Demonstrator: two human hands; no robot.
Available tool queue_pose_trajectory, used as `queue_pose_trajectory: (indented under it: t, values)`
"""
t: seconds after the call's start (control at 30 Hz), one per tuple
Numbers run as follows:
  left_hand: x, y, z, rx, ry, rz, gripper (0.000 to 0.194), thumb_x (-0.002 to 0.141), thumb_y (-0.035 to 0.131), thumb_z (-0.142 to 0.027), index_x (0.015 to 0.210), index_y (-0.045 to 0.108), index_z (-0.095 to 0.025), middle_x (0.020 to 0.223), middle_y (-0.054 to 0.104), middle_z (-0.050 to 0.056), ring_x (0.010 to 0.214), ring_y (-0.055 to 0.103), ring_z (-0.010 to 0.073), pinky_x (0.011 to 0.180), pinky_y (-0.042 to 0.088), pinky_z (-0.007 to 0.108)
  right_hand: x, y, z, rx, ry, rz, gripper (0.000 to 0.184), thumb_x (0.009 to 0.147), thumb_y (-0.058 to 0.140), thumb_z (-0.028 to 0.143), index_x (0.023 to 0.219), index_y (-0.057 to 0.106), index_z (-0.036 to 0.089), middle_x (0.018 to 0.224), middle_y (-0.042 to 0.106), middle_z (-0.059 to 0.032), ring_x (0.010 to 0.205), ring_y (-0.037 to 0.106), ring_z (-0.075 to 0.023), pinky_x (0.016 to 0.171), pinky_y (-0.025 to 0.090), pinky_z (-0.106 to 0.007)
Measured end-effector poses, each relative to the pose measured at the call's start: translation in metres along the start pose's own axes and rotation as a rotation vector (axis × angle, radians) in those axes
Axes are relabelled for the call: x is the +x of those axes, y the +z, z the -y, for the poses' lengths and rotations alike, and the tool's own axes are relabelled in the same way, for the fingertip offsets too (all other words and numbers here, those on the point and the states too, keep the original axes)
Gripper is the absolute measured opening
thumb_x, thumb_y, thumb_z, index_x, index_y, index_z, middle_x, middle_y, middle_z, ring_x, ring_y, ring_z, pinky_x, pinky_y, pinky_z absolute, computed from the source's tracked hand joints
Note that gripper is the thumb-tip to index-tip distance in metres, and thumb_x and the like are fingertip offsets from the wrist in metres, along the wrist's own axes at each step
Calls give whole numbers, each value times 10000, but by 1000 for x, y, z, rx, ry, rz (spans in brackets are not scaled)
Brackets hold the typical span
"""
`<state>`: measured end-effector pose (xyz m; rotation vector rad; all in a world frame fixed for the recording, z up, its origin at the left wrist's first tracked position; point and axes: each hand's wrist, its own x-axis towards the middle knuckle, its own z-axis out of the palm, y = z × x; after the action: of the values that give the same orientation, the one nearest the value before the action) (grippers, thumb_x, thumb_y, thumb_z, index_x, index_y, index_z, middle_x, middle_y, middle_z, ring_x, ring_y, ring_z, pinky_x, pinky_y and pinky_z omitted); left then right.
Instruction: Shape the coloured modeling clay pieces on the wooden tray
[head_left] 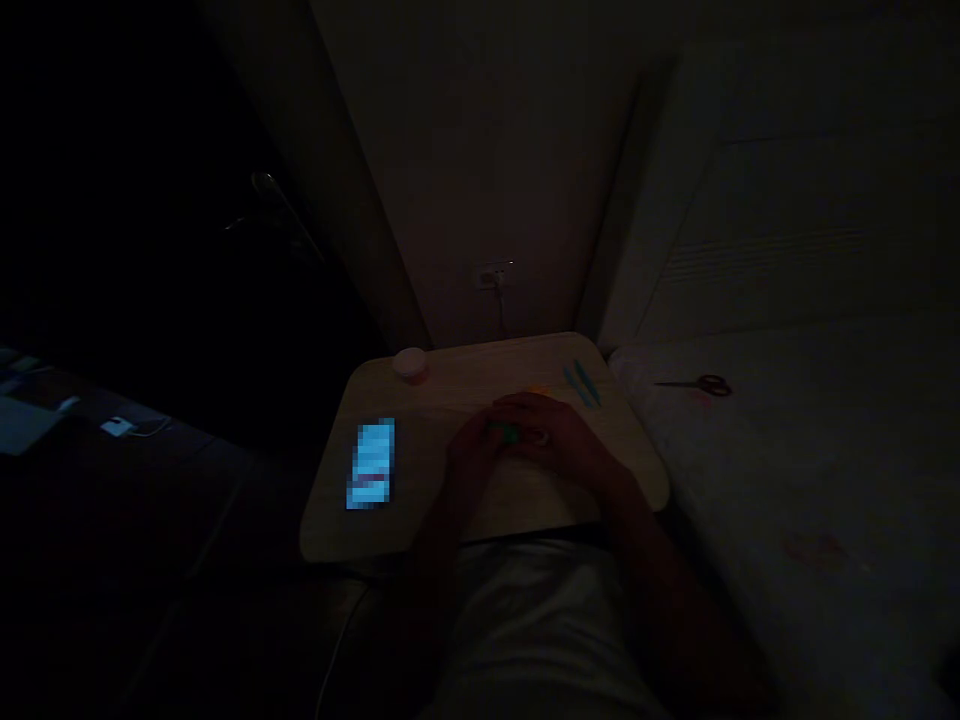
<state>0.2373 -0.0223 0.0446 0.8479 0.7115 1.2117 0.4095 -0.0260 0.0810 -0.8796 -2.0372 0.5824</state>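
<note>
The room is very dark. My left hand (472, 450) and my right hand (559, 432) meet over the middle of a small wooden table (420, 525). Both curl around a small green object (504, 432) held between them; its shape is too dim to make out. A bit of orange (537, 390) shows on the table just beyond my right hand.
A lit phone (372, 464) lies on the table's left part. A pale round thing (410, 363) sits at the far edge, and two teal sticks (582, 383) lie at the far right. Scissors (697, 384) rest on the bed to the right. A wall socket (491, 276) is behind.
</note>
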Motion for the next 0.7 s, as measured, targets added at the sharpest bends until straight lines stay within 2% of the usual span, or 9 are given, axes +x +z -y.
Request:
queue_pose_trajectory:
  t: [0.13,0.27,0.37,0.5,0.6,0.7]
  values:
    - [-6,-2,-11,-94,-114,69,451,731,869,-354,1111,714,-167,1111,762,108,1037,728,278,864,592,355,-2,-2,-3,5,-7,-67,392,871,780,389,1241,718,277,1256,723,-90,1189,660,-263,1036,509,-432]
    - [-10,2,-12,-108,-141,111,462,733,873,-356,1116,708,-157,1170,748,137,1164,688,346,986,567,437,-4,3,-5,32,-28,-159,252,883,765,395,1091,765,253,1170,757,-92,1114,691,-251,968,542,-408]
    - [-10,5,-8,-102,-131,86,463,705,893,-352,1078,702,-155,1137,758,128,1090,725,319,961,585,433,-5,8,-5,40,-40,-219,193,900,744,400,1007,775,243,1116,771,-88,1051,709,-237,916,557,-383]
    - [-7,1,-6,-99,-121,58,446,685,909,-326,1030,681,-160,1055,779,100,974,759,268,882,615,385,-6,11,-1,30,-61,-257,199,916,722,412,1010,770,244,1089,780,-79,1022,715,-234,937,549,-395]
    - [-3,-3,-8,-70,-107,15,454,664,919,-334,999,659,-171,961,788,71,866,771,235,787,624,340,-8,10,4,0,-69,-253,269,884,759,414,1095,752,248,1095,779,-76,1028,714,-240,928,554,-395]
    - [0,-6,-10,-35,-84,-44,480,590,949,-318,921,632,-178,877,782,41,780,763,212,715,616,310,-9,9,8,-58,-75,-220,368,908,741,369,1255,696,254,1169,763,-82,1061,706,-241,945,549,-401]
